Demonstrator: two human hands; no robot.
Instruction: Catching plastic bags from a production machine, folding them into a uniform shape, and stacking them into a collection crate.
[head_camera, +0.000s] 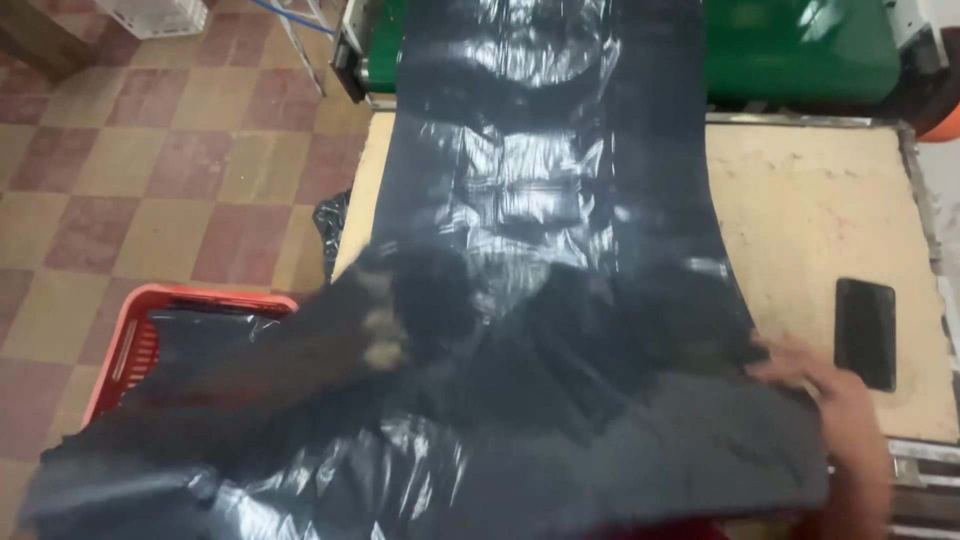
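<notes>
Stretching from the far green machine (800, 45) across the pale worn wooden table (820, 210), the long glossy black plastic sheet (540, 200) looks light, limp and slippery, best taken at its edges. The right hand (815, 375) presses its near right edge flat; the blurred left hand (380, 320) bunches the left edge above a red plastic crate (125, 340). A flat black phone (865, 332) lies to the right.

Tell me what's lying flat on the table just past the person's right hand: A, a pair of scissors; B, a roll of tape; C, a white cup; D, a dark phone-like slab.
D: a dark flat rectangular slab lies on the table just beyond the right hand, which rests at the edge of the black plastic sheet.
</notes>
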